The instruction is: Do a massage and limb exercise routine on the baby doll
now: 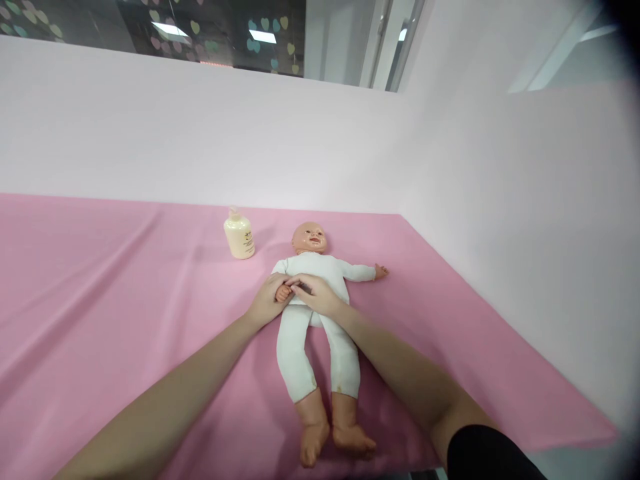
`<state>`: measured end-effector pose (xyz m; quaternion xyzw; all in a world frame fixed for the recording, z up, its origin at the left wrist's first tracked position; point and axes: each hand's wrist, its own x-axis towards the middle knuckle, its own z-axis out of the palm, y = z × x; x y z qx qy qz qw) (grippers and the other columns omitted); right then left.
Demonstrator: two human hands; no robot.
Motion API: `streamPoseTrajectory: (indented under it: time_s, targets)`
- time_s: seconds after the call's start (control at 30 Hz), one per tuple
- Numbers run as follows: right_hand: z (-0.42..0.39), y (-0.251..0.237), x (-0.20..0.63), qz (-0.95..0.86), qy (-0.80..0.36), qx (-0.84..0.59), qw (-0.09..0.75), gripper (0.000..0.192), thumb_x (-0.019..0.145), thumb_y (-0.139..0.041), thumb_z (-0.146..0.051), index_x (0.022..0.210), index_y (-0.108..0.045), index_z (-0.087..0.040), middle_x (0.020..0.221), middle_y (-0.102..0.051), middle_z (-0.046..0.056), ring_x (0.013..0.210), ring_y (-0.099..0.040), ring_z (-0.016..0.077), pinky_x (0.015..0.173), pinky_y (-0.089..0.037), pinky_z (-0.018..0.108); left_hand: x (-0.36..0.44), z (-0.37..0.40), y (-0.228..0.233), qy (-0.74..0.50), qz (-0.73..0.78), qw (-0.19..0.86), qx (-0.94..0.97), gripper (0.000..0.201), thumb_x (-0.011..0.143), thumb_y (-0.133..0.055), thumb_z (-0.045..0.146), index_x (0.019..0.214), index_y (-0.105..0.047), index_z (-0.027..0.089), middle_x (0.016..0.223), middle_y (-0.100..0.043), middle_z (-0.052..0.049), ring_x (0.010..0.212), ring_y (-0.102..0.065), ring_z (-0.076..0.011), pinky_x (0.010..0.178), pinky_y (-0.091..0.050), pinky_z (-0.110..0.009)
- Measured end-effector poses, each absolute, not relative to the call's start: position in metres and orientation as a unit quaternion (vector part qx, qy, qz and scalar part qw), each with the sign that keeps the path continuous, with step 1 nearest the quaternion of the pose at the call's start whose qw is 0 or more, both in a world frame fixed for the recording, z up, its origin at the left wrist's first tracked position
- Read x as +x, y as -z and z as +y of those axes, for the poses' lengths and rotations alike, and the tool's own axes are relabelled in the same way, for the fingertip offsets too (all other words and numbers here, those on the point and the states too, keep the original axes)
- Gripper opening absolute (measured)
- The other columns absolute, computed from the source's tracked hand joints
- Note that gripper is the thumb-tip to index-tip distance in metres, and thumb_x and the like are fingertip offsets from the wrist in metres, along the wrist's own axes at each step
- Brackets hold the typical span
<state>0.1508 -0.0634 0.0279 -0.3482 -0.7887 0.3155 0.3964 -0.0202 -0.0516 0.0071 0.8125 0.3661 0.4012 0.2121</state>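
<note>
Both hands (263,303) curl inward at the doll's hand (283,294)

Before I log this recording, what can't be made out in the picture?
Head view: lettering on the bottle, too small to read.
Head view: left hand fingertips, hidden where the right hand and doll's arm overlap.
Head view: black sleeve, cut off by the bottom edge.
Head view: dark upper-right corner, blurred.

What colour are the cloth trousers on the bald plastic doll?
White cloth trousers, best seen in the head view.
</note>
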Motion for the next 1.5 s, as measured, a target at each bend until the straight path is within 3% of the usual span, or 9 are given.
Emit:
streamPoseTrajectory:
  time_s: [0.17,0.53,0.9,1.03,1.5]
  targets:
    - [-0.0632,-0.028,0.1498,-0.79,-0.31,-0.359,0.389,0.022,0.088,-0.047,-0.021,0.102,-0.063,-0.019,0.095,-0.068,0.006,0.084,-0.063,0.0182,0.076,-0.05,0.031,-0.0202,-0.0501,-0.0043,-0.408,0.367,0.208,0.81,0.015,0.083,-0.055,0.03,0.093,-0.058,0.021,0.092,-0.062,-0.004,0.089,-0.057,-0.0191,0.083,-0.046,-0.035]
    - [-0.0635,-0.0276,0.1481,-0.79,-0.305,-0.35,0.4,0.027,0.081,-0.051,-0.009,0.101,-0.063,-0.022,0.098,-0.068,0.005,0.091,-0.064,0.0185,0.086,-0.05,0.031,-0.0206,-0.0507,-0.0057,-0.407,0.367,0.219,0.807,0.012,0.079,-0.055,0.024,0.09,-0.057,0.02,0.09,-0.061,-0.003,0.087,-0.057,-0.0191,0.082,-0.046,-0.035]
    - [-0.0654,-0.0303,0.1489,-0.793,-0.32,-0.342,0.389,0.024,0.082,-0.055,-0.018,0.106,-0.061,-0.02,0.095,-0.067,0.003,0.088,-0.063,0.0152,0.083,-0.049,0.028,-0.0234,-0.0505,-0.0062,-0.407,0.348,0.237,0.811,0.018,0.08,-0.056,0.033,0.092,-0.056,0.02,0.091,-0.06,-0.004,0.088,-0.056,-0.0194,0.084,-0.045,-0.035]
    - [-0.0652,-0.0308,0.1503,-0.802,-0.313,-0.333,0.385,0.023,0.089,-0.048,-0.023,0.107,-0.061,-0.018,0.098,-0.067,0.005,0.089,-0.062,0.0155,0.083,-0.048,0.03,-0.0225,-0.051,-0.0061,-0.407,0.356,0.232,0.809,0.02,0.083,-0.056,0.037,0.095,-0.056,0.02,0.092,-0.06,-0.004,0.088,-0.057,-0.0186,0.083,-0.045,-0.034]
    - [-0.0629,-0.0274,0.1494,-0.81,-0.28,-0.36,0.369,0.025,0.088,-0.044,-0.015,0.107,-0.06,-0.019,0.094,-0.066,0.003,0.081,-0.059,0.0122,0.077,-0.046,0.027,-0.0201,-0.0483,-0.0011,-0.412,0.354,0.207,0.814,0.013,0.084,-0.056,0.028,0.093,-0.057,0.019,0.09,-0.06,-0.003,0.087,-0.056,-0.018,0.082,-0.044,-0.032]
